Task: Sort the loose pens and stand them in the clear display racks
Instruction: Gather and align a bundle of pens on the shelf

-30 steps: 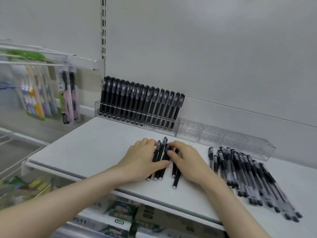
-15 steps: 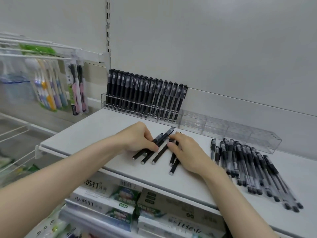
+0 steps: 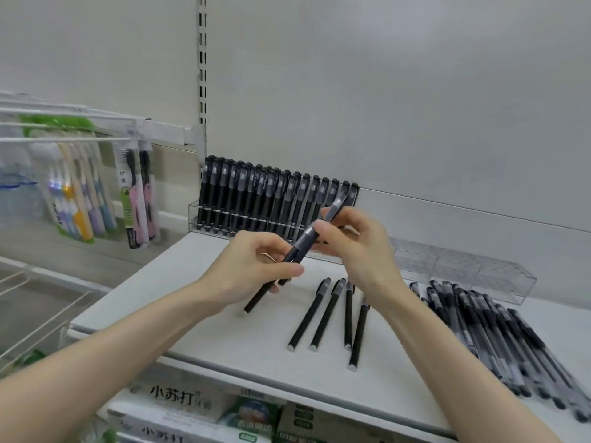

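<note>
My left hand (image 3: pixel 256 266) grips a small bunch of matte black pens (image 3: pixel 300 247) above the white shelf (image 3: pixel 179 302). Beside it, my right hand (image 3: pixel 361 247) pinches one black pen (image 3: pixel 335 206) by its cap end, lifted from the bunch. Several more black pens (image 3: pixel 332 311) lie loose on the shelf below my right hand. Behind my hands a clear rack (image 3: pixel 195 215) holds a row of standing black pens (image 3: pixel 271 199). An empty clear rack (image 3: pixel 463 266) continues to the right. A pile of clear-barrelled pens (image 3: pixel 499 337) lies at the right.
Packaged toothbrushes (image 3: pixel 76 199) hang on white pegs at the left. Boxes of toothpaste (image 3: pixel 179 404) fill the shelf below. A white wire rack (image 3: pixel 35 302) sits at the lower left. The shelf's front edge runs just under my forearms.
Both hands were pressed on the pens lying on the shelf. They have lifted, the left carrying a bunch and the right drawing one pen out of it. Several pens stayed on the shelf.
</note>
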`<action>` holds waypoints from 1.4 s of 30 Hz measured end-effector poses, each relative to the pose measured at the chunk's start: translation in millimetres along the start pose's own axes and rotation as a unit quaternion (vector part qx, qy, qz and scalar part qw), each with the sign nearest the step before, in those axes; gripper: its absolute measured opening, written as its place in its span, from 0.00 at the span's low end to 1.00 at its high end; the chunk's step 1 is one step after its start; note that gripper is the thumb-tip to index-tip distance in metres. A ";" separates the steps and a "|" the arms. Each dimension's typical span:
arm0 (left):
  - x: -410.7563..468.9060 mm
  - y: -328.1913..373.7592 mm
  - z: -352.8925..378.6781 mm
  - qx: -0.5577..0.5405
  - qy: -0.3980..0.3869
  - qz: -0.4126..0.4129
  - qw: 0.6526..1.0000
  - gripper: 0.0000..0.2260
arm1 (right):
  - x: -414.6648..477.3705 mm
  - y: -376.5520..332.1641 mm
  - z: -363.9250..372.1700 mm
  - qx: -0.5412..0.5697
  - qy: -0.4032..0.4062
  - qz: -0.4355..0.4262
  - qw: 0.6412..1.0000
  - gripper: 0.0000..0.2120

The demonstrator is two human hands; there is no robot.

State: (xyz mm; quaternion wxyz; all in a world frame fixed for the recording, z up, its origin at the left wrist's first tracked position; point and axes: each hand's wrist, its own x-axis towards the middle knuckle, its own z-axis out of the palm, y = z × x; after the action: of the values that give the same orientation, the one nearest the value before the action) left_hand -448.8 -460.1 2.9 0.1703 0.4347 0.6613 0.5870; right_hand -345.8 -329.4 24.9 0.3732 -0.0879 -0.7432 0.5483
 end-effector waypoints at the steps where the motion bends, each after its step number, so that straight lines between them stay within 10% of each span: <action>1: 4.7 -2.7 -4.2 -0.009 -0.001 0.001 1.000 0.05 | 4.9 -0.7 3.5 0.003 0.006 -0.004 1.000 0.02; 17: 85.4 -53.7 -49.3 -0.034 0.014 0.049 0.998 0.09 | 80.2 14.6 45.1 -0.231 0.237 -0.144 0.933 0.24; 42: 78.1 -72.2 -48.5 0.013 0.043 0.149 0.988 0.07 | 92.4 31.8 28.4 -0.317 0.090 -0.101 0.939 0.15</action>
State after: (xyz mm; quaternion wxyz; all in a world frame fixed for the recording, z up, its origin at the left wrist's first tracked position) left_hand -555.5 -425.2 -29.3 0.0473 0.5050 0.6034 0.6154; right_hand -438.4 -288.6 35.8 0.4450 -0.1749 -0.8467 0.2333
